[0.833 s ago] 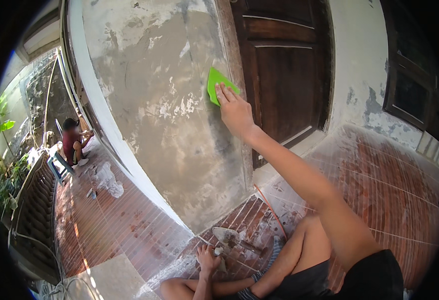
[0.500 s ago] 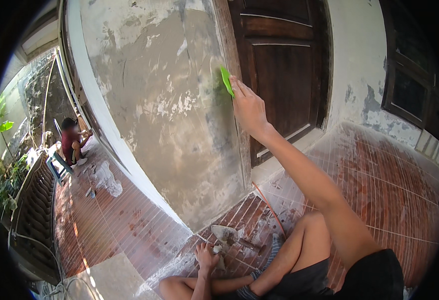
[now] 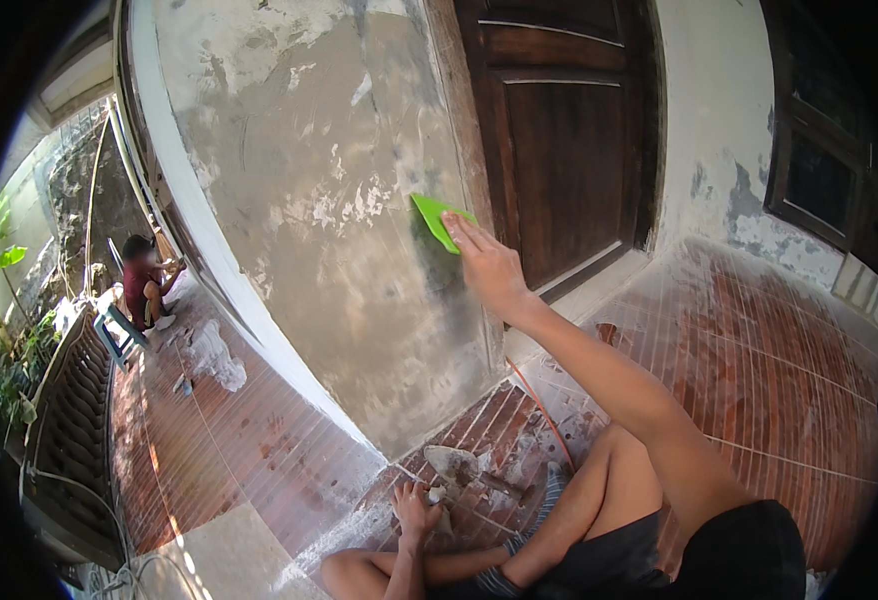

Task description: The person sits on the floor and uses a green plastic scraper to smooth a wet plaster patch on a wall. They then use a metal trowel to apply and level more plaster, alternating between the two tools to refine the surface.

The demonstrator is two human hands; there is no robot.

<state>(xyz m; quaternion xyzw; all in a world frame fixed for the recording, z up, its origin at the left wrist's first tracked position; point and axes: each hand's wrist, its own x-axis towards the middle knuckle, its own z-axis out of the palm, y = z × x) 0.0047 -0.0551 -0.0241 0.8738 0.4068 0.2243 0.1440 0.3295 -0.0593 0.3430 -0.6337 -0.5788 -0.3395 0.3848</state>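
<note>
Right hand (image 3: 491, 268) is gripping the scraper (image 3: 431, 217) by its door-side edge; the scraper is sitting against the wall (image 3: 359, 310), left of the door (image 3: 569, 180). Probably handling as light, thin, slightly springy plastic; that back edge is offering the best hold. Left hand (image 3: 416, 512) is lingering beside the trowel (image 3: 451, 463); cannot tell its grip. Counting: one scraper, one trowel, one door.

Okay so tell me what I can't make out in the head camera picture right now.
- Head view: the near part of the green scraper, covered by the right hand.
- Head view: whether the left hand holds anything; its back hides the palm.
- Head view: what the co-worker is handling; too small.
- Head view: the dark door's top, cut off by the upper edge.
</note>
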